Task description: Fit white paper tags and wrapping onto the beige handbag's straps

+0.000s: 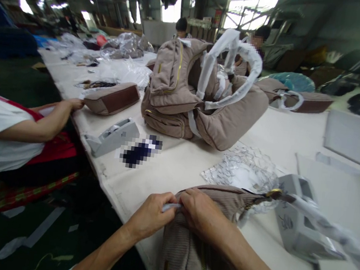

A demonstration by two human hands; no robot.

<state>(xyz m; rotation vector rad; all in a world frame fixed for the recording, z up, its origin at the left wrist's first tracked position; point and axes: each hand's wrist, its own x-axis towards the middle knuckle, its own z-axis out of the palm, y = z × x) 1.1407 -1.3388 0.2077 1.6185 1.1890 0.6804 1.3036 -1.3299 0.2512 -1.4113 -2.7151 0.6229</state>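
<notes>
A taupe corduroy bag (pixel 192 250) with a gold zipper lies at the near edge of the long white table (pixel 176 165). Both my hands rest on its top edge. My left hand (pixel 152 215) pinches a small white strip, which looks like tape or foam wrap, against the bag. My right hand (pixel 201 212) is closed on the bag's top edge right beside it, fingertips touching the same strip. A foam-wrapped strap (pixel 329 228) runs off the bag to the right.
A pile of taupe bags (pixel 200 98) with white-wrapped handles sits mid-table. Two grey tape dispensers (pixel 112 137) (pixel 299 228) stand left and right. Crumpled plastic wrap (pixel 244 173) lies behind my bag. A co-worker's hand (pixel 72 105) at the left touches a flat bag (pixel 112 98). More people work at the far end.
</notes>
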